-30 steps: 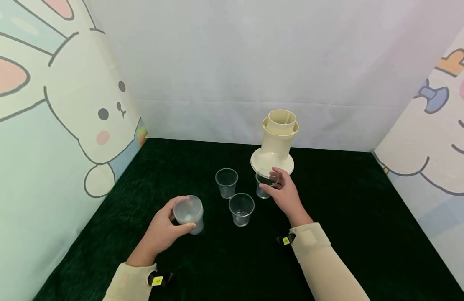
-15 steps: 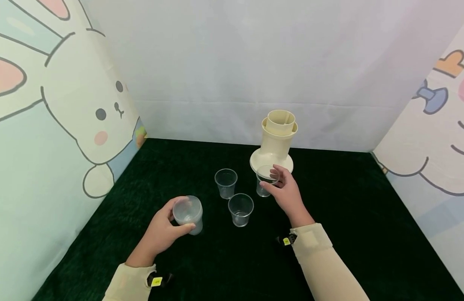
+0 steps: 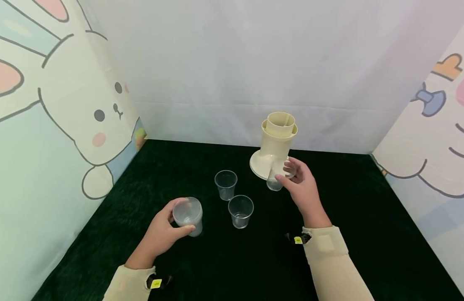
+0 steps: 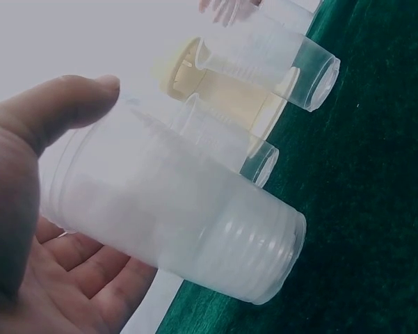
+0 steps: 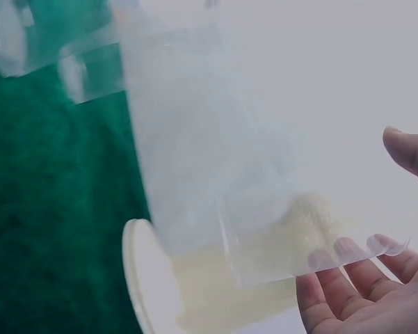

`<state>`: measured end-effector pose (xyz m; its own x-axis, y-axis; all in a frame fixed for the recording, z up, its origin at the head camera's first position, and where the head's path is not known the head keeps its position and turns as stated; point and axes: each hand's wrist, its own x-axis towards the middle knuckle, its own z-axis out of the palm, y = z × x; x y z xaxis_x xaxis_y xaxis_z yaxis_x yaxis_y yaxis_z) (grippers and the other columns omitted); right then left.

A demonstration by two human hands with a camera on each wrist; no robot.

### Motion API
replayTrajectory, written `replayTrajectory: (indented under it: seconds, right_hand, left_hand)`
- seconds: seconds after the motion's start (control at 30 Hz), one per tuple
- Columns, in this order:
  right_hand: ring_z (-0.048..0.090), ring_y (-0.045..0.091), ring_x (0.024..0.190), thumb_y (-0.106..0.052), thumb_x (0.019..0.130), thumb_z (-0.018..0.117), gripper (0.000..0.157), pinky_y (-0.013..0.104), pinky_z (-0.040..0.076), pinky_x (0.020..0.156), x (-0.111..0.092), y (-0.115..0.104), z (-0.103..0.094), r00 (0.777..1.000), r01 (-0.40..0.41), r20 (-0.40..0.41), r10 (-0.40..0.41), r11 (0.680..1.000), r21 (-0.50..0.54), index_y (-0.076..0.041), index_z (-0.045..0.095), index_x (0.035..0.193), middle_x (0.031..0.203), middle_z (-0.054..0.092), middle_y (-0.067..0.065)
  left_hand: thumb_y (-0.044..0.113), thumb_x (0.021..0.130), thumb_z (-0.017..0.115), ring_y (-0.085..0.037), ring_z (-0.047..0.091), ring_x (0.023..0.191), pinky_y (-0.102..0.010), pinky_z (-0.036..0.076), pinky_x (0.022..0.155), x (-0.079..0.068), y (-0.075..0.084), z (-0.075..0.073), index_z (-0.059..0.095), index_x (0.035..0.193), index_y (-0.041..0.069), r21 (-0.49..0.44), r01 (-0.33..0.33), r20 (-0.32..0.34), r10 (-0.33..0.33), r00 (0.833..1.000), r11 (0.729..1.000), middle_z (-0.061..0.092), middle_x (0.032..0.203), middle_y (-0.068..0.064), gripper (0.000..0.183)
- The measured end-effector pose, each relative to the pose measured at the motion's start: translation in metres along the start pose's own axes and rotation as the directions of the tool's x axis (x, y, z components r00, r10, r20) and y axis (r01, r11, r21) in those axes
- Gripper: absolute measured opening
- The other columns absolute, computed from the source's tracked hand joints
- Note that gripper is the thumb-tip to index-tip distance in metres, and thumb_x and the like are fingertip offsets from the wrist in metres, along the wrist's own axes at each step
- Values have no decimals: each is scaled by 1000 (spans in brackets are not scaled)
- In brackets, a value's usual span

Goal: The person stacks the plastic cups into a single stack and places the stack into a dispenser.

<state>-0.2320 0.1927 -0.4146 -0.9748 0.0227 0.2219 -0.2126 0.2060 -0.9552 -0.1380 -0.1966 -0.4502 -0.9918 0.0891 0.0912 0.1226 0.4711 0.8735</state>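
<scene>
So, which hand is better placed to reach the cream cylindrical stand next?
Probably the right hand: it holds a clear tapered plastic cup near the stand; the left hand holds translucent stacked cups farther away.

cup stack (image 3: 188,215) — left of near cup (image 3: 241,212) | far cup (image 3: 226,187) behind | rightmost cup (image 3: 274,181) — before stand (image 3: 274,144)
</scene>
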Motion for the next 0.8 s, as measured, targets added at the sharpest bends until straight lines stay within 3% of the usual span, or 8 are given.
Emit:
replayTrajectory:
  seconds: [0.2, 0.5, 0.63, 0.8]
  right_hand:
    - [50, 26, 133, -28, 96, 77, 72, 22, 47, 98, -4, -16, -1, 1000, 26, 14, -27, 999, 36, -13, 40, 155, 145, 53, 8]
    - [51, 24, 132, -26, 97, 75, 70, 34, 45, 103, -7, -37, 9, 993, 85, 83, -89, 995, 48, -11, 39, 155, 145, 52, 10]
    - [51, 25, 131, -24, 97, 74, 68, 33, 46, 103, -7, -45, 11, 984, 99, 141, -106, 994, 52, -10, 40, 154, 146, 51, 15]
    - [52, 27, 131, -23, 97, 74, 67, 37, 46, 103, -9, -52, 13, 970, 100, 218, -107, 994, 40, -8, 41, 153, 144, 54, 12]
  left_hand:
    - [38, 82, 89, -26, 56, 123, -56, 45, 106, 1, 0, 1, 52, 142, 20, 0, 7, -3, -7, 1000, 1000, 56, 139, -6, 73]
    - [38, 81, 89, -27, 56, 123, -56, 45, 105, -1, 1, 1, 52, 142, 20, -8, 26, 0, -26, 1000, 1000, 55, 140, -6, 73]
    - [38, 81, 89, -26, 56, 122, -56, 45, 105, -1, 2, 0, 52, 142, 21, 0, 20, -9, -19, 1000, 1000, 56, 139, -6, 73]
    - [38, 82, 88, -26, 57, 120, -55, 45, 104, -2, 0, 0, 52, 142, 21, 3, 13, -11, -13, 1000, 1000, 56, 139, -5, 72]
